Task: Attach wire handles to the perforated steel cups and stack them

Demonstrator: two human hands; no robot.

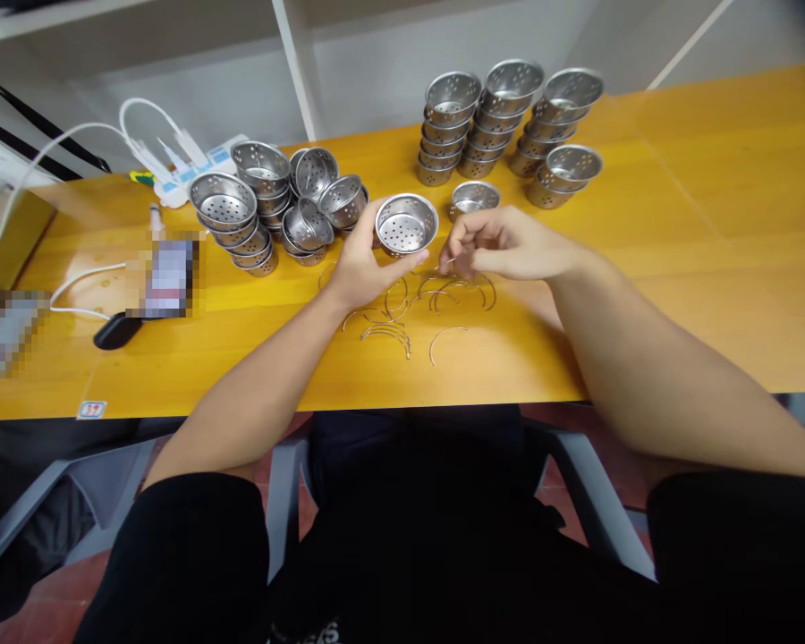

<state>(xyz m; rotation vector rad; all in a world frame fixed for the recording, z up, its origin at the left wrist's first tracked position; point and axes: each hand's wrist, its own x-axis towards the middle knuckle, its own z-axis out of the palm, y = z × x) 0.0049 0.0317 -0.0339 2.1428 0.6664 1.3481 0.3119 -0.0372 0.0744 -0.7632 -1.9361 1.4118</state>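
Observation:
A round steel cup with punched holes is in my left hand, thumb along its near side and fingers behind it. The cup is tilted so that its open mouth faces me. My right hand is closed in a pinch just right of the cup, low over the table. Thin metal shows by its fingertips, but I cannot make out whether it is held. Several thin curved wires lie loose beneath both hands. Behind my right hand stands another perforated cup.
Stacked perforated cups stand at the back right, and more stacked and tumbled cups at the left. A power strip with cables, a blurred phone and a black object are farther left on the yellow table.

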